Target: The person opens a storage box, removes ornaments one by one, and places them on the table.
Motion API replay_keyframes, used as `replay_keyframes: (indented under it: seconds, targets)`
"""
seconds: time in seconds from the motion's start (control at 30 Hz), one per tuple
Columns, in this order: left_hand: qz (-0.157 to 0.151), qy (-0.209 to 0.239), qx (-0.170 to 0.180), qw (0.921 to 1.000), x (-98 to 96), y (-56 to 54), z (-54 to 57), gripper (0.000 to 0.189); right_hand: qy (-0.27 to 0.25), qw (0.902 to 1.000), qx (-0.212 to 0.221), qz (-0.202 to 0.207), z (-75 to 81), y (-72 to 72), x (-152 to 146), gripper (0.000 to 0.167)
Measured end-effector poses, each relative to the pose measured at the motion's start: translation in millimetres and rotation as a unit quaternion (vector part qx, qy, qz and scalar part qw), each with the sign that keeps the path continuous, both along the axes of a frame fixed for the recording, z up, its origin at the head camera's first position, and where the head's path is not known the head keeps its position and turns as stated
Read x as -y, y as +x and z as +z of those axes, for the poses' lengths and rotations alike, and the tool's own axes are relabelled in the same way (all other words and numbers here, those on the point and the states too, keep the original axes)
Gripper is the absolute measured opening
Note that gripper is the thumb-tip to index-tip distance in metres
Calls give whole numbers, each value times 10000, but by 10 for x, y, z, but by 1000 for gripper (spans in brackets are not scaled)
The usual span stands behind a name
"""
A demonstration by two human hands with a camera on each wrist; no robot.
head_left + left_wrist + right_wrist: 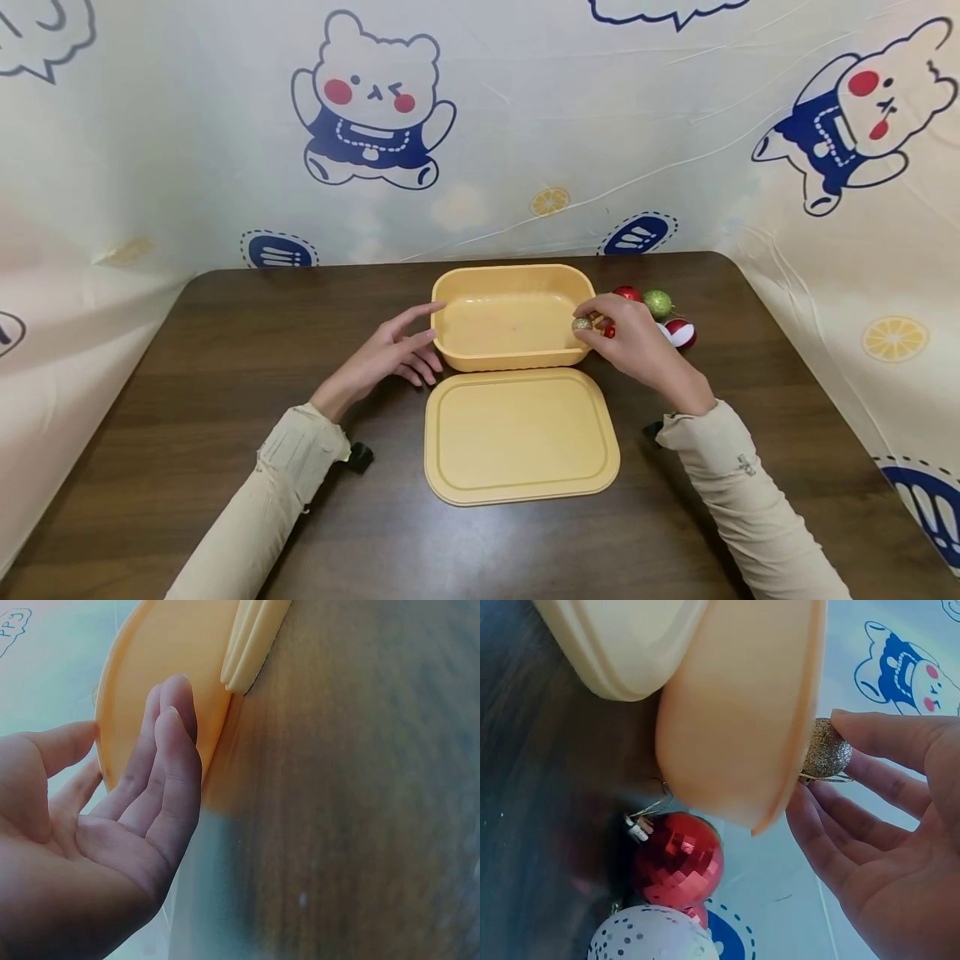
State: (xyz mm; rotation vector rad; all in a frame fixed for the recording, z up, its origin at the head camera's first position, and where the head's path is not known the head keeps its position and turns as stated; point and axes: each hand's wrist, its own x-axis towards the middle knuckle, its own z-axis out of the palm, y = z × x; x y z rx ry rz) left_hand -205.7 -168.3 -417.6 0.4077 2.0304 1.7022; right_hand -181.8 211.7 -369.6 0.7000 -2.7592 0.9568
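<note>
A yellow plastic box [514,363] stands on the table, and its inside shows nothing lying in it. My left hand [390,350] touches the box's left end with fairly straight fingers; in the left wrist view this hand [112,825] has fingertips at the rim. My right hand [637,342] pinches a small gold glitter Christmas ball [582,326] at the box's right rim. The right wrist view has the gold ball [828,748] between thumb and fingers, with a thin gold string below it. A matching yellow lid [522,437] lies flat in front of the box.
Right of the box, partly behind my right hand, lie a red ball [627,293], a green glitter ball [657,304] and a red-and-white ball [681,333]. A white dotted ball [652,935] and a faceted red one [680,859] show closer up. A patterned cloth [480,125] hangs behind the table.
</note>
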Motion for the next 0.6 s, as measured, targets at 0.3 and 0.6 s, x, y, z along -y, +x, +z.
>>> replay_keyframes:
  seconds: [0.3, 0.6]
  targets:
    - [-8, 24, -35, 10000, -3, 0, 14, 52, -373, 9990, -114, -197, 155, 131, -144, 24]
    - [-8, 25, 3, 10000, 5, 5, 3, 52, -262, 9947, -152, -988, 185, 82, -470, 22]
